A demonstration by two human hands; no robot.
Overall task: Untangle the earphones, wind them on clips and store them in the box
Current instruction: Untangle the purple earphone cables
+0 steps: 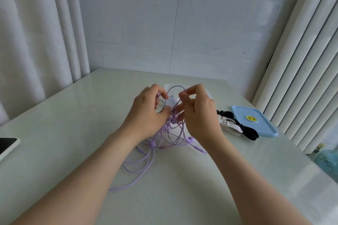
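Above the worktop (pixel 73 133), left hand (pixel 148 113) and right hand (pixel 199 115) – fingers of both pinching strands of the tangled purple earphones (pixel 170 133). At 3 o'clock, clips (pixel 236 124) lie beside blue lid (pixel 256 122).

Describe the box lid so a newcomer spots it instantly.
On the pale table, look to its right side near the white pleated curtain. The lid lies flat beside the black and white clips. It alone is light blue, with a yellow disc at its centre.

The table (pixel 73 133) lies free front-left — clips (pixel 236 126) and lid (pixel 265 128), seemingly touching, crowd the right.
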